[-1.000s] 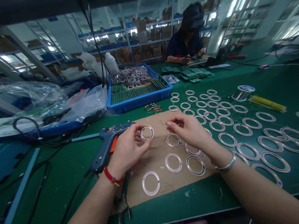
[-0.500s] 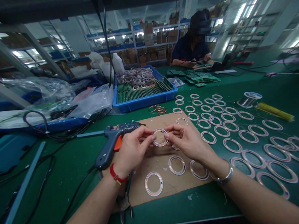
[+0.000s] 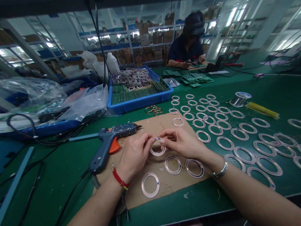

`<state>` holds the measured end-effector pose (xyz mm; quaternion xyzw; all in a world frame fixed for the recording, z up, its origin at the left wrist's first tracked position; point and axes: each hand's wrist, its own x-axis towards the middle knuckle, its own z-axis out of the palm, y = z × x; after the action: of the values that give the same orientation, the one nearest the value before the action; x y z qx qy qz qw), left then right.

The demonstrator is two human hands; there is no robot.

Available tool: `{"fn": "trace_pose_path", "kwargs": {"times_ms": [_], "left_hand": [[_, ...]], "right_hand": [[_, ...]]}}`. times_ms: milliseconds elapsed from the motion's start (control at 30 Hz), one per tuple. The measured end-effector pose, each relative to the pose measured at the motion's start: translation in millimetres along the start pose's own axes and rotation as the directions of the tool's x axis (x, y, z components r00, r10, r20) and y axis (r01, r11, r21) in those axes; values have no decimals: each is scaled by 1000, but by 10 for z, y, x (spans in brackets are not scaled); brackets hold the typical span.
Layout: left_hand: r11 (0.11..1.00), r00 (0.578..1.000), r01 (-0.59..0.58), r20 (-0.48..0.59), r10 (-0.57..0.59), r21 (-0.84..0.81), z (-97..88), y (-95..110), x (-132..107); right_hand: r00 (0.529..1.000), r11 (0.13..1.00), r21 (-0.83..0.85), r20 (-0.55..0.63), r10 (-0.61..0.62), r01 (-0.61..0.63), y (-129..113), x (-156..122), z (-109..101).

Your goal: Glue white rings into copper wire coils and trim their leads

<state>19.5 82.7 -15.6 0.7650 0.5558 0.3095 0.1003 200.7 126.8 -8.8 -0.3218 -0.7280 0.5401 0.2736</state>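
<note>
Over the brown cardboard sheet (image 3: 165, 181), my left hand (image 3: 138, 153) and my right hand (image 3: 182, 143) pinch one flat ring coil (image 3: 158, 154) by its upper edge. The ring has pale edges, a copper-coloured band and a dark mark near my fingertips. Three similar rings lie on the cardboard close by: one ring at the front (image 3: 150, 185), a second ring (image 3: 173, 165) and a third ring (image 3: 194, 168) nearer my right wrist. Left of my left hand rests a dark blue glue gun (image 3: 104, 144) with an orange trigger. Pliers (image 3: 121, 211) lie partly hidden under my left forearm.
Many more rings (image 3: 225, 143) spread over the green table to the right, near a solder spool (image 3: 241, 99) and yellow sticks (image 3: 262, 109). A blue tray (image 3: 141, 102) holds circuit boards and piled rings. A co-worker (image 3: 186, 45) sits beyond. Cables (image 3: 69, 201) run at left.
Both hands have lowered the ring slightly and turned it; their grip has moved from its two sides to its upper edge, with the fingertips closer together. The whole view has shifted a little.
</note>
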Motion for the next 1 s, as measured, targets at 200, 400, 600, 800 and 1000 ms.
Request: {"fn": "trace_pose_path", "kwargs": {"times_ms": [200,400,600,800,1000], "left_hand": [[988,988,151,-32,-152,-35,-26,-90,44],[969,972,228,-32,-232,-98,-104,-189,65],[981,986,165,40,-162,-103,-94,-232,46],[984,983,174,47,-176,42,-130,-210,31],[967,978,185,68,-199,177,-143,-151,31]], "right_hand": [[988,1000,0,151,15,-16,-64,-19,-252],[797,771,-440,-587,141,-460,120,8,-966],[727,530,-531,-628,278,-661,306,17,-1076],[719,438,-593,-660,218,-676,356,46,-1057],[723,407,-615,-660,201,-675,284,39,-1025]]}}
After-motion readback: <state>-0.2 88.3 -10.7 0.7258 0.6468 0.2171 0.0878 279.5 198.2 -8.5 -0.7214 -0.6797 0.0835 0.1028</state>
